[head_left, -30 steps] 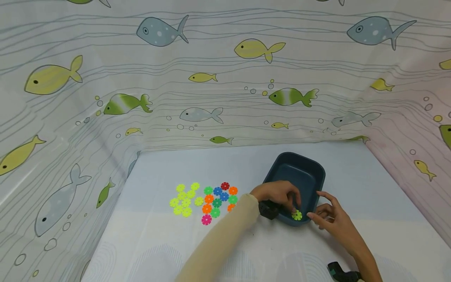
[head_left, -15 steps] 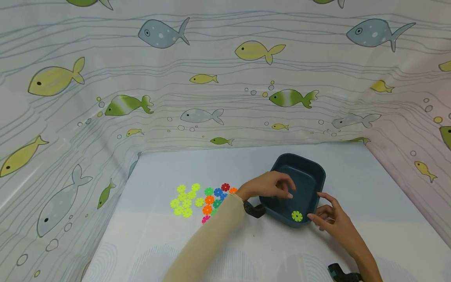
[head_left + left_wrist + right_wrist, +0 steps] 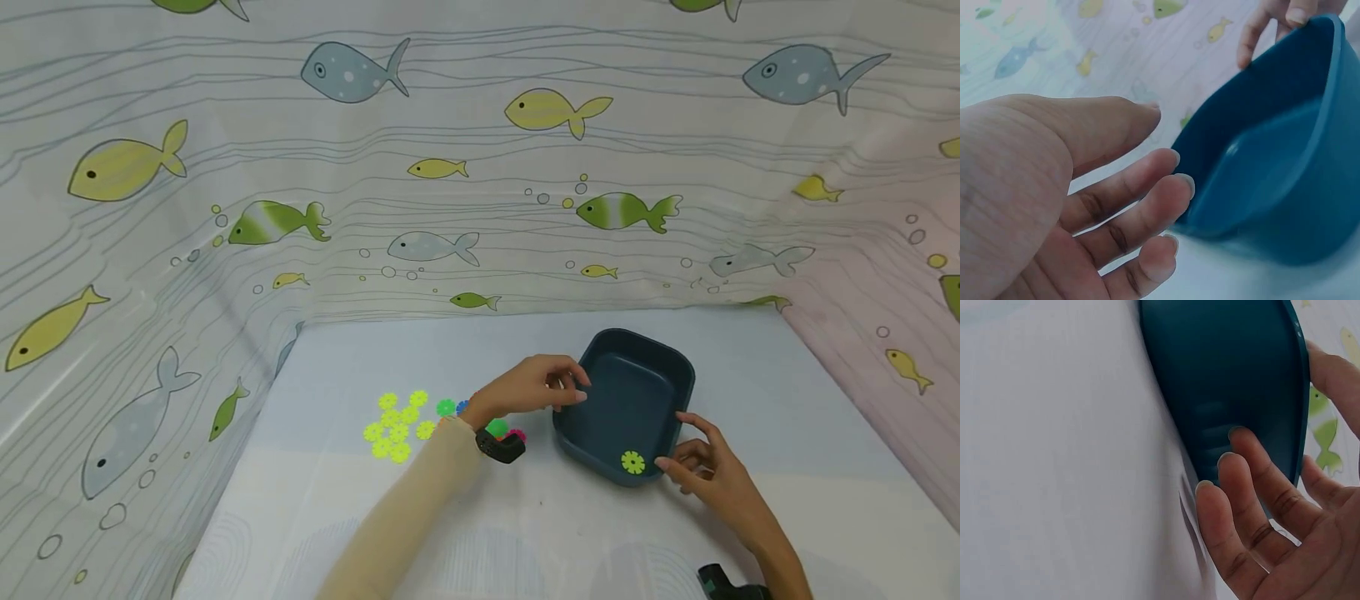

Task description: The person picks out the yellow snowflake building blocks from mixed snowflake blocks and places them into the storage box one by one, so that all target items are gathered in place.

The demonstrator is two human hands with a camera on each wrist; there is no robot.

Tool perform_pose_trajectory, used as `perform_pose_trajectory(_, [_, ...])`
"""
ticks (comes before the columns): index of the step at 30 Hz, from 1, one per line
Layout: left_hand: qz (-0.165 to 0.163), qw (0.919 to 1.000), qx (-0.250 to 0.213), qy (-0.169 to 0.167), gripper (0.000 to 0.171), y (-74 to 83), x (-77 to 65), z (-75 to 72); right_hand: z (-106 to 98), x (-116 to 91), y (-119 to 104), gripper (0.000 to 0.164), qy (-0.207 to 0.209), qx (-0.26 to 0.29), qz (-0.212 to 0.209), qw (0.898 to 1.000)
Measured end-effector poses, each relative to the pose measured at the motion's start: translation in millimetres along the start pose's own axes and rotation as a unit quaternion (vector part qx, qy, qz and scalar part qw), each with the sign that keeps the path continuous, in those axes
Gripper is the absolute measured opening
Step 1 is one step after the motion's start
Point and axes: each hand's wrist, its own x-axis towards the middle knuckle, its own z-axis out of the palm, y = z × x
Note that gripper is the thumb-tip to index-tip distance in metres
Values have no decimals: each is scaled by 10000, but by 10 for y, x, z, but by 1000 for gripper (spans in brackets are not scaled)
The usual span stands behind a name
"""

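A dark blue rectangular bin [image 3: 630,392] with rounded corners stands on the white table. One yellow-green flower-shaped disc [image 3: 633,462] lies inside at its near corner. My left hand [image 3: 528,385] hovers at the bin's left rim, fingers loosely bent and nothing between them. In the left wrist view the fingertips [image 3: 1172,187] overlap the bin's edge. My right hand [image 3: 708,467] rests at the near right corner, thumb and index finger spread along the rim. Seen from the right wrist, its other fingers lie along the outer wall [image 3: 1229,375].
Left of the bin lies a cluster of yellow-green flower discs [image 3: 390,421]. Beside it are green [image 3: 446,407], blue and pink discs, partly covered by my left forearm [image 3: 420,492]. A fish-patterned cloth [image 3: 450,200] walls the table at the back and sides.
My left hand has let go of the yellow-green disc inside the bin and moved left to the rim, its forearm now covering more of the coloured discs. The right hand has stayed put.
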Motion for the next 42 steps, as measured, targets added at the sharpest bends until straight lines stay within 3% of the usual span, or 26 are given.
perform_pose_trajectory(12, [-611,9964,116,576,20,-221,-437,-280,18,-2,0,82,21,-87,84,9999])
perform_pose_trajectory(24, [-887,9900,109,1094,32,-479,-951,-545,25,-17,5,80,50,-33,27,10000])
perform_pose_trajectory(29, [-1103,9831,320,1423,29,-579,-1226,-643,31,-12,4,80,23,8,-15,10000])
perform_pose_trajectory(34, [-1318,9772,224,1648,33,-659,-1503,-712,30,-11,-2,80,16,12,-66,10000])
perform_pose_trajectory(42, [-1705,9630,342,2057,31,-734,-1845,-822,10,-7,-29,80,11,55,-51,10000])
